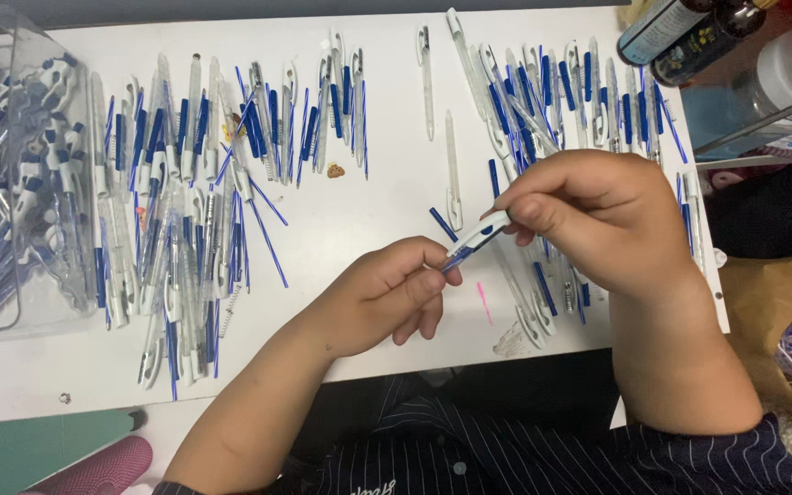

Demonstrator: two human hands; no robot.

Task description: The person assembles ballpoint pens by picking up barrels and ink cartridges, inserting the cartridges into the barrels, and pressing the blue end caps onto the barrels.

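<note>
Both hands pinching one pen above the tabletop, left hand on the blue tip end, right hand on the white barrel; skewed push could jam the refill or drop it among loose parts.

Two bare hands meeting over the table's near edge

The left hand reaches up from the lower left, fingertips pinched together; the right hand curls down from the right, thumb and forefinger closed, wrists angled toward each other.
</note>
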